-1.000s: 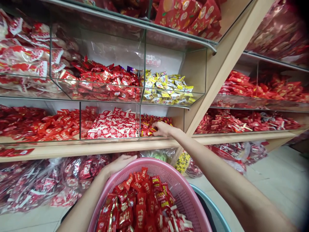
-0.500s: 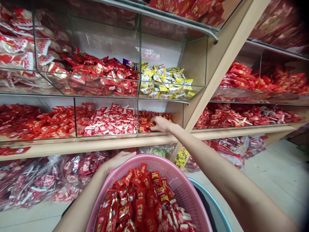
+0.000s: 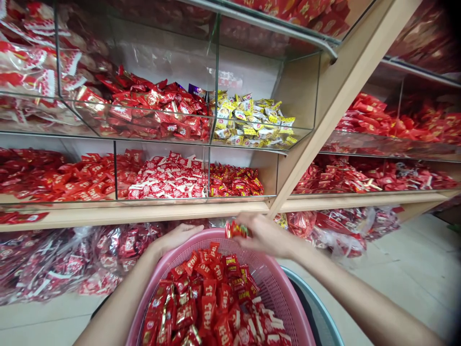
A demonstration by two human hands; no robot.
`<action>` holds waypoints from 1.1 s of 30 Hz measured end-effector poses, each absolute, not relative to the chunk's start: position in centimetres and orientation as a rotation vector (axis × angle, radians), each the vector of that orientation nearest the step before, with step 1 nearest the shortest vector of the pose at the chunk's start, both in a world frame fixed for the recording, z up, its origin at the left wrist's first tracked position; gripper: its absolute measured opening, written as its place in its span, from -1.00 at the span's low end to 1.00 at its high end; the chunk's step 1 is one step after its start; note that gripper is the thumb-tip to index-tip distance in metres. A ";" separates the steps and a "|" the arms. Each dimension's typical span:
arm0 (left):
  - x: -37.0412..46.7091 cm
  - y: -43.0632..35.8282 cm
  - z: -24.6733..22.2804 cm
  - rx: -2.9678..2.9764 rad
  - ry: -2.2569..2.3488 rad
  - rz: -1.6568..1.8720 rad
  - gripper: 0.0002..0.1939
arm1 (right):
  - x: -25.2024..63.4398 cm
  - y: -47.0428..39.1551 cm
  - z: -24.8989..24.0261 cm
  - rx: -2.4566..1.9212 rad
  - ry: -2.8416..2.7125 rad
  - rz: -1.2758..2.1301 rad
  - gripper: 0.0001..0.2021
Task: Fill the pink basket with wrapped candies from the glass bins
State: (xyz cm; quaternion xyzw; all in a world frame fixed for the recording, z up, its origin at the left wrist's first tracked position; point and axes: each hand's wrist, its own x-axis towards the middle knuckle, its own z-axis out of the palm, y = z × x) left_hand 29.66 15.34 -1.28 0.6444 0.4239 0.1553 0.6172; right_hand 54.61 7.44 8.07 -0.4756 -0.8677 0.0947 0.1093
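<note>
A pink plastic basket (image 3: 280, 283) holds piles of wrapped candies (image 3: 209, 307) in red, gold and white. My left hand (image 3: 180, 238) rests on its far left rim and appears to grip it; the fingertips are partly hidden. Over the basket's far right rim is my right hand (image 3: 268, 234), slightly blurred, pinching red-and-yellow wrapped candy (image 3: 234, 229); how many pieces is unclear. Similar red-and-yellow candies (image 3: 237, 181) lie in the lower shelf bin ahead. Beside them, a glass divider sets off red-and-white candies (image 3: 173, 178).
Glass-fronted bins above hold yellow-and-white candies (image 3: 252, 120) and red ones (image 3: 158, 110). A slanting wooden post (image 3: 324, 110) divides the shelves. Clear bags (image 3: 61, 264) of candy lie beneath the wooden ledge (image 3: 144, 213). A teal rim (image 3: 320, 302) shows under the pink basket.
My right hand has come out of the lower bin, back and down to the basket's rim, with red-and-yellow candy in its fingers. My left hand stays on the basket.
</note>
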 end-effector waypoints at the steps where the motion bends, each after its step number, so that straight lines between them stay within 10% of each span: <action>1: 29.7 15.3 -1.4 1.479 0.974 0.359 -0.46 | 54.3 6.6 6.8 -1.478 -2.627 0.275 -0.87; 16: 29.5 15.4 -2.1 1.462 0.970 0.391 -0.41 | 50.7 5.0 -1.6 -1.827 -2.839 -0.215 -0.74; 25: 29.5 15.4 -1.8 1.441 0.924 0.375 -0.46 | 52.6 3.9 0.0 -1.882 -2.510 0.126 -0.81; 33: 29.6 15.4 -1.8 1.444 0.922 0.363 -0.46 | 53.7 1.4 -0.8 -2.159 -2.504 0.136 -0.48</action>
